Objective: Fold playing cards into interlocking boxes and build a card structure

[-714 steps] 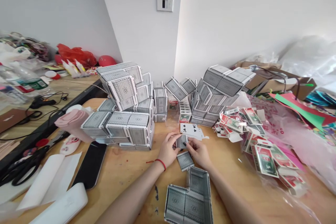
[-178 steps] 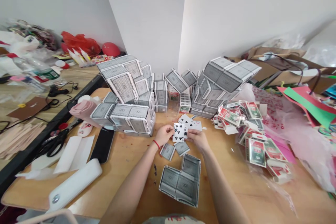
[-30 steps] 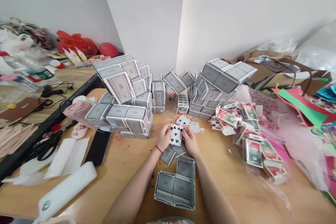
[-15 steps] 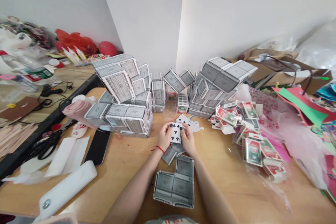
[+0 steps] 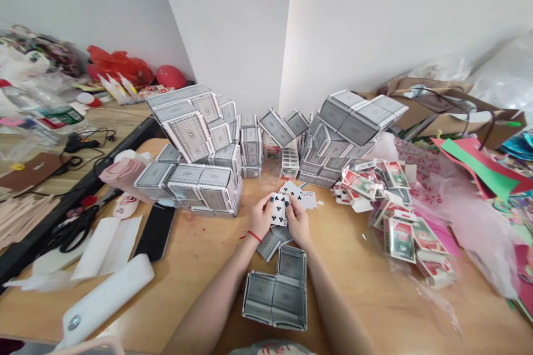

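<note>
A playing card (image 5: 279, 211) with black clubs is pinched between my left hand (image 5: 261, 216) and my right hand (image 5: 297, 219), one at each side edge, face up toward me. Whether more cards lie behind it I cannot tell. Just beyond my fingers, loose cards (image 5: 308, 199) lie face up. Below my hands, a few grey-backed cards (image 5: 268, 246) rest on the table. Between my forearms sits an L-shaped piece (image 5: 275, 297) built of grey-backed cards.
Stacked card-built blocks stand at the left (image 5: 200, 186) and right (image 5: 350, 116). Opened card boxes (image 5: 402, 238) are heaped on the right beside a pink plastic bag (image 5: 470, 233). On the left lie a black phone (image 5: 155, 232), scissors (image 5: 79, 227) and a white case (image 5: 108, 299).
Both hands keep their hold on the card, which has shifted very slightly. The L-shaped piece appears a touch further left in view.
</note>
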Motion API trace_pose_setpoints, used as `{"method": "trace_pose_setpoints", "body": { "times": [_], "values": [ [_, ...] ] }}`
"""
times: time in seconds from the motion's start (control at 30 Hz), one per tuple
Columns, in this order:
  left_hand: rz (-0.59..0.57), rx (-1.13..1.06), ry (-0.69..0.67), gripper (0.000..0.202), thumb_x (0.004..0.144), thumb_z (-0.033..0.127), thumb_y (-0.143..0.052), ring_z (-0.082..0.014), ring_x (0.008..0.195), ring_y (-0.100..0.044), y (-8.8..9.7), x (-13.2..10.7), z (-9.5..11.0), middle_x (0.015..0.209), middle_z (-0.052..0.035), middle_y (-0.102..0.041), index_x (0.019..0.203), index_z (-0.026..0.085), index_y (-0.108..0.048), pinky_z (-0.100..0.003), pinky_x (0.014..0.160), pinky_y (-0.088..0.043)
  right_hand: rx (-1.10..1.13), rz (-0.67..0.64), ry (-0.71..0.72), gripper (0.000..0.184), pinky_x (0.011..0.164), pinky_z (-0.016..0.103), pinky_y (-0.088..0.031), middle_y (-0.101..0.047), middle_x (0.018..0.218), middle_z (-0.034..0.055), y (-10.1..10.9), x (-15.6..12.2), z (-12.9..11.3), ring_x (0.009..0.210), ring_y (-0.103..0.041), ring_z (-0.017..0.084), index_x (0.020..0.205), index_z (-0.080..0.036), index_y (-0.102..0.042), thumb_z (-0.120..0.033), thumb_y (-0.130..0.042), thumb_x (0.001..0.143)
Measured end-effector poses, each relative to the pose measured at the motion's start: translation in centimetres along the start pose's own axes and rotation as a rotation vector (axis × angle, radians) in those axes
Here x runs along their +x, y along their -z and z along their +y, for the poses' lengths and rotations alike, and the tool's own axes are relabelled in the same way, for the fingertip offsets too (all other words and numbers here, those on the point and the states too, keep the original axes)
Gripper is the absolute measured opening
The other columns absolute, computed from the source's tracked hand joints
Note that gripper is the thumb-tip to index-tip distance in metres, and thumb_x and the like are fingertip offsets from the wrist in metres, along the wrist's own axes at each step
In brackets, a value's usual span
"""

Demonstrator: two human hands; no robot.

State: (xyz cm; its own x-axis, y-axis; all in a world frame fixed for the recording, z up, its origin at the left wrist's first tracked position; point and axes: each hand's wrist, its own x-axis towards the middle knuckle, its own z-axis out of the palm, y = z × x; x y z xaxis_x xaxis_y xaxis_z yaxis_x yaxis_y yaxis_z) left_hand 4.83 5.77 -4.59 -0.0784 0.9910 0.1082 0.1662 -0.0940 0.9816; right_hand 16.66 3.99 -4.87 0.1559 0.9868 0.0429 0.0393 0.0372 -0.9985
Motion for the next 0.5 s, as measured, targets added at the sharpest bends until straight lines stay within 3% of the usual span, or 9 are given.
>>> {"method": "trace_pose_setpoints", "body": {
  "times": [0.13, 0.27, 0.5],
  "values": [
    [-0.009, -0.065, -0.007, 0.025, 0.076, 0.021, -0.045, -0.0170, 0.087, -0.057, 0.0, -0.1, -0.3, 0.096, -0.0072, -0.063, 0.097, 0.015, -0.058, -0.029, 0.077, -0.045, 0.068, -0.012, -0.023, 0.029, 0.068, 0.029, -0.045, -0.060, 0.090, 0.0033, -0.3, -0.1, -0.6, 0.078, -0.056, 0.017, 0.103, -0.020, -0.049, -0.032, -0.044, 0.077],
    [-0.052, -0.116, 0.015, 0.019, 0.076, 0.021, -0.043, -0.0138, 0.073, -0.055, 0.0, -0.1, 0.0, 0.081, -0.0037, -0.061, 0.089, 0.015, -0.054, -0.025, 0.066, -0.044, 0.174, -0.039, -0.079, 0.017, 0.051, 0.023, -0.041, -0.052, 0.067, -0.0034, -0.5, -0.2, -1.0, 0.056, -0.049, 0.012, 0.090, -0.021, -0.045, -0.030, -0.045, 0.075],
    [-0.099, -0.184, 0.076, 0.014, 0.073, 0.019, -0.043, -0.0112, 0.066, -0.051, 0.2, 0.0, 0.6, 0.075, -0.0004, -0.056, 0.085, 0.016, -0.051, -0.021, 0.060, -0.040, 0.158, -0.053, -0.126, 0.011, 0.045, 0.020, -0.034, -0.045, 0.061, -0.0052, -0.4, -0.2, -1.8, 0.049, -0.040, 0.010, 0.081, -0.021, -0.044, -0.029, -0.045, 0.073]
  ]
}}
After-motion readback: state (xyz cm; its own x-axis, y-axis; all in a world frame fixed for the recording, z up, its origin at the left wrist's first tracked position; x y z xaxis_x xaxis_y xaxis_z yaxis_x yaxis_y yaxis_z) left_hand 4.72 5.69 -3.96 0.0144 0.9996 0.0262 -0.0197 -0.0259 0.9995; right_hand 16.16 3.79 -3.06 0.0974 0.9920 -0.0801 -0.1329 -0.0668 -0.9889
